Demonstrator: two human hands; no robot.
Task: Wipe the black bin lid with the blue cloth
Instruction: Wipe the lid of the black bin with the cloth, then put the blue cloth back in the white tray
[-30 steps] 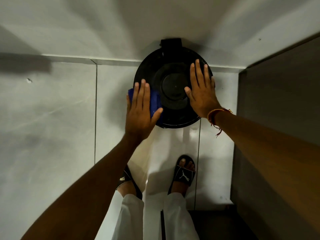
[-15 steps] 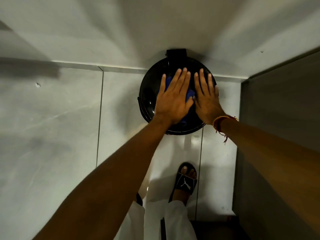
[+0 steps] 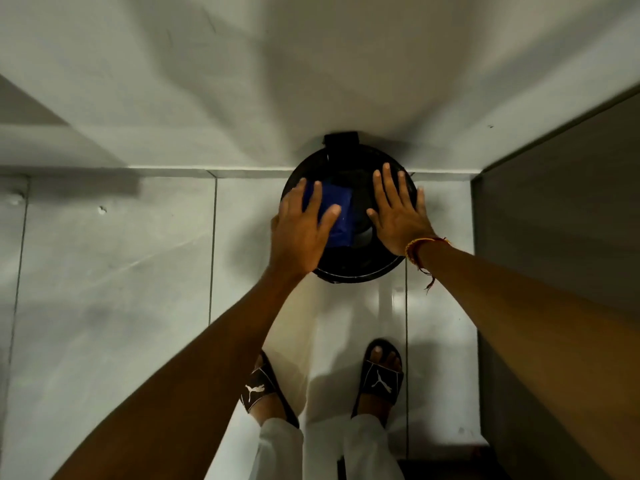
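A round black bin lid point(image 3: 360, 265) lies below me against the white wall, its hinge at the far side. The blue cloth point(image 3: 337, 211) is spread on the lid's left half. My left hand point(image 3: 301, 230) lies flat on the cloth, fingers spread, pressing it down on the lid. My right hand point(image 3: 398, 213) rests flat and open on the lid's right half, holding nothing. A red-orange thread band circles my right wrist.
The floor is pale glossy tile point(image 3: 121, 306). A dark cabinet side point(image 3: 554, 237) stands close on the right. My feet in black slides point(image 3: 381, 372) stand just in front of the bin. The white wall point(image 3: 311, 81) is right behind the bin.
My left hand swept the cloth from the lid's left edge to its centre, then back toward the left half. My right hand stayed flat on the right side.
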